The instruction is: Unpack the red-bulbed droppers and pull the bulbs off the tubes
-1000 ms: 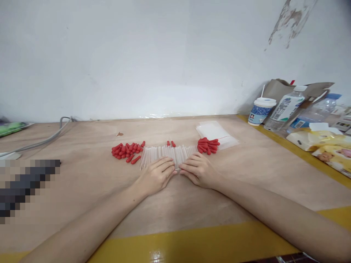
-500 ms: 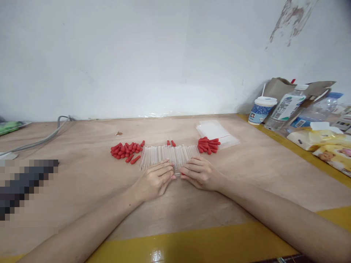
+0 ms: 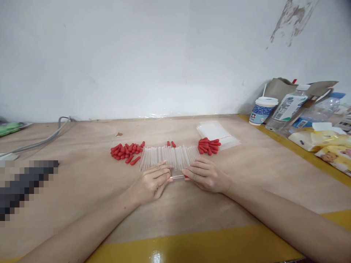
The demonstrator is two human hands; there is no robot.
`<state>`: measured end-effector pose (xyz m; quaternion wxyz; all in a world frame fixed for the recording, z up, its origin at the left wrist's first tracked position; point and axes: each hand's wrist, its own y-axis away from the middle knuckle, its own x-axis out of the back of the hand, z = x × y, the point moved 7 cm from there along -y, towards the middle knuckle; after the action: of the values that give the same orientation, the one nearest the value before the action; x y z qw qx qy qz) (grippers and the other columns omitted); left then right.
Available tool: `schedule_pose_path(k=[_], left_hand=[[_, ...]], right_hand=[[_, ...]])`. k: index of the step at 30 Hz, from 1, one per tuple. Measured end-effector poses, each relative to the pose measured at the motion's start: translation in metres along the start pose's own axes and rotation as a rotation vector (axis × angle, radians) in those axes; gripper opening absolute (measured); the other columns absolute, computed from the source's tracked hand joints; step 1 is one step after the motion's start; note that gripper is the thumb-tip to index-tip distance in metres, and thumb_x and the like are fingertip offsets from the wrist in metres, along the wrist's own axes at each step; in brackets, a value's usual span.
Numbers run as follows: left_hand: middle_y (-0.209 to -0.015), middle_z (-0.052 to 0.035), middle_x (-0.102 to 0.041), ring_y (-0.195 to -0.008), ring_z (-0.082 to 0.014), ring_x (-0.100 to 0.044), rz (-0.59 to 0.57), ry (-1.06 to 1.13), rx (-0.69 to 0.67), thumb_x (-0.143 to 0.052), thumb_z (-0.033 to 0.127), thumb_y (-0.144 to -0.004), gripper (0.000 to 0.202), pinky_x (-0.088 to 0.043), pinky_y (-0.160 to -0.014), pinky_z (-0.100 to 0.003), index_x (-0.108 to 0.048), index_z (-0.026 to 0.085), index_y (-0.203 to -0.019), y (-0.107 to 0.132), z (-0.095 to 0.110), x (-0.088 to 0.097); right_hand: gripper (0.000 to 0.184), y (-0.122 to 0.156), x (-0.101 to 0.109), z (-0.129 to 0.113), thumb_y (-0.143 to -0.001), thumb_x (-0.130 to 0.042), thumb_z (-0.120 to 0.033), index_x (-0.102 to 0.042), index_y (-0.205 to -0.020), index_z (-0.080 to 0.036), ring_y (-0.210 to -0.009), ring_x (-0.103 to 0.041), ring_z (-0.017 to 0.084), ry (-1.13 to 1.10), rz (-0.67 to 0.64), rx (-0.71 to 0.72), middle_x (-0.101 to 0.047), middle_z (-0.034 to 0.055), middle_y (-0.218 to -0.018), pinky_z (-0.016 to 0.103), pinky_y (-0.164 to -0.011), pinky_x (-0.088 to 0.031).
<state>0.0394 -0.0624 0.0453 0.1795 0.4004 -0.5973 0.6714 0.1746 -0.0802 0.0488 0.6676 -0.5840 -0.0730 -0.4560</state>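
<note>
A row of several clear plastic tubes (image 3: 170, 156) lies side by side on the wooden table (image 3: 82, 171). One clear tube (image 3: 177, 176) is pulled out of the row toward me and held crosswise between both hands. My left hand (image 3: 150, 181) pinches its left end, fingers curled. My right hand (image 3: 204, 174) grips its right end, where a bit of red shows at the fingertips. A pile of red caps (image 3: 126, 151) lies left of the row, another red pile (image 3: 208, 145) lies right of it, and two loose caps (image 3: 171, 143) sit behind it.
A stack of clear plastic bags (image 3: 218, 133) lies behind the right pile. At the far right stand a paper cup (image 3: 262, 110), water bottles (image 3: 287, 107), tissue packs (image 3: 319, 140) and a brown bag. A grey cable (image 3: 41, 140) runs at the left. Yellow tape edges the table.
Both hands have drawn back toward me from the row, bringing a single clear tube out between them.
</note>
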Motion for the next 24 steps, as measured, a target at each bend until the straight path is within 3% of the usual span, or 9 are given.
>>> schedule_pose_path(k=[4, 9, 11, 17, 21, 24], left_hand=[[-0.086, -0.0025, -0.067, -0.095, -0.0161, -0.062, 0.043, -0.018, 0.074, -0.049, 0.013, -0.083, 0.015, -0.049, -0.093, -0.037, -0.060, 0.017, -0.092, 0.007, -0.013, 0.008], [-0.085, -0.0040, -0.060, -0.075, -0.0129, -0.059, 0.176, -0.153, 0.375, -0.048, 0.020, -0.085, 0.014, -0.052, -0.064, -0.025, -0.061, 0.018, -0.086, 0.014, -0.050, 0.029], [-0.083, -0.0045, -0.054, -0.072, -0.0126, -0.055, 0.168, -0.194, 0.446, -0.044, 0.021, -0.087, 0.018, -0.049, -0.060, -0.025, -0.062, 0.017, -0.089, 0.010, -0.058, 0.029], [-0.078, -0.0033, -0.046, -0.067, -0.0124, -0.048, 0.051, -0.192, 0.391, -0.038, 0.015, -0.087, 0.027, -0.046, -0.059, -0.025, -0.057, 0.015, -0.107, -0.028, -0.056, -0.004], [-0.078, -0.0032, -0.050, -0.070, -0.0134, -0.051, 0.039, -0.214, 0.237, -0.038, 0.012, -0.087, 0.022, -0.047, -0.064, -0.026, -0.056, 0.015, -0.100, -0.059, -0.046, -0.033], [-0.081, -0.0052, -0.054, -0.077, -0.0167, -0.054, -0.097, -0.280, 0.146, -0.038, 0.003, -0.082, 0.023, -0.047, -0.069, -0.030, -0.055, 0.014, -0.094, -0.077, -0.040, -0.057]], right_hand=[[0.024, 0.015, 0.011, 0.017, -0.085, -0.048, -0.013, -0.057, -0.107, -0.018, -0.076, -0.059, 0.014, 0.001, -0.021, -0.027, -0.067, 0.0040, -0.081, 0.032, -0.068, -0.044], [0.019, 0.053, 0.041, 0.097, -0.084, -0.052, -0.029, -0.066, -0.096, -0.025, -0.066, -0.056, 0.015, 0.194, 0.074, -0.573, -0.065, 0.0046, -0.078, 0.031, -0.062, -0.043], [0.021, 0.065, 0.050, 0.119, -0.085, -0.049, -0.032, -0.066, -0.095, -0.024, -0.064, -0.054, 0.014, 0.191, 0.139, -0.703, -0.061, 0.0056, -0.078, 0.029, -0.058, -0.044], [0.020, 0.080, 0.057, 0.139, -0.081, -0.050, -0.027, -0.059, -0.095, -0.016, -0.054, -0.049, 0.012, 0.206, 0.211, -0.868, -0.057, 0.0044, -0.073, 0.029, -0.053, -0.044], [0.016, 0.083, 0.053, 0.141, -0.077, -0.051, -0.027, -0.060, -0.085, -0.016, -0.053, -0.049, 0.011, 0.157, 0.203, -0.917, -0.054, 0.0030, -0.071, 0.028, -0.052, -0.044], [0.019, 0.085, 0.048, 0.142, -0.077, -0.049, -0.026, -0.063, -0.086, -0.016, -0.057, -0.051, 0.012, 0.090, 0.201, -0.929, -0.054, 0.0041, -0.073, 0.027, -0.051, -0.044]])
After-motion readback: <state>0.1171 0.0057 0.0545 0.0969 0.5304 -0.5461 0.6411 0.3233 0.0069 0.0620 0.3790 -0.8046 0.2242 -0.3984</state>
